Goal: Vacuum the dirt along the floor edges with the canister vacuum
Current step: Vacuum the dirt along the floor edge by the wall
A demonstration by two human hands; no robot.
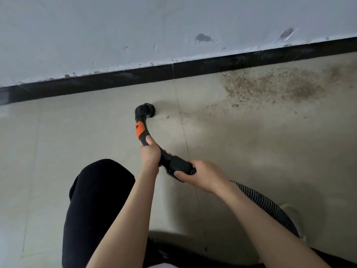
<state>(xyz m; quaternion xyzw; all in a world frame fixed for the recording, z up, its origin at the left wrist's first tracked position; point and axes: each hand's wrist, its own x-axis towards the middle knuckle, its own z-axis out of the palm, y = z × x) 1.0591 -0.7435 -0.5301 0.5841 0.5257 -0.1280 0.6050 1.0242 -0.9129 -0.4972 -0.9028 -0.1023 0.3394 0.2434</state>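
Observation:
A black curved vacuum wand (144,123) with an orange collar ends in a round brush nozzle (149,110) resting on the beige tile floor, a short way out from the black baseboard (116,79). My left hand (150,152) grips the wand just below the orange collar. My right hand (201,174) grips the wand's rear cuff where the ribbed hose (270,205) joins. Brown dirt (276,85) lies scattered along the baseboard to the right of the nozzle, with a few crumbs near the nozzle.
A scuffed white wall (173,26) rises above the baseboard. My knee in black trousers (96,200) is bent at lower left. The hose loops back along the bottom edge. A tile joint (183,128) runs just right of the nozzle.

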